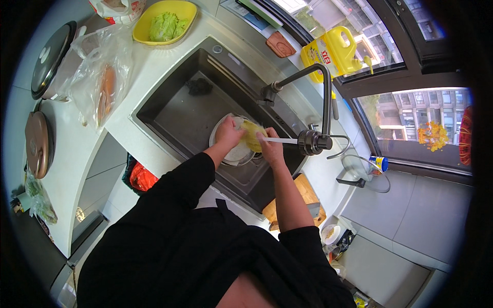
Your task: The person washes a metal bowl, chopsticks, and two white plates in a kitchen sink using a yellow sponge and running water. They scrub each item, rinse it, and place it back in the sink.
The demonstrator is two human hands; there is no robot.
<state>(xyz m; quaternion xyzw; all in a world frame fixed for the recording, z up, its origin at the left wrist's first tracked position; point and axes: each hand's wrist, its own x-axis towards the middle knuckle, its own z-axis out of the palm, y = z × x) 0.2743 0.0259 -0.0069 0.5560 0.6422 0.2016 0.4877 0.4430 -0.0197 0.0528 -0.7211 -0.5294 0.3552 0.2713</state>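
Observation:
Both of my hands are over the dark sink. My left hand is at the left edge of a yellow, wrinkled thing, perhaps a cloth or a leaf; its kind is not clear. My right hand grips the right side of it. A white stream of water runs from the black faucet head onto the right hand and the yellow thing. Beneath the hands, a round pale bowl or plate sits on the sink floor, partly hidden by them.
A dark scrubber lies at the sink's far end. A yellow basin with lettuce and a clear plastic bag occupy the left counter. A yellow detergent jug stands by the window. A cleaver rests on a wooden cutting board.

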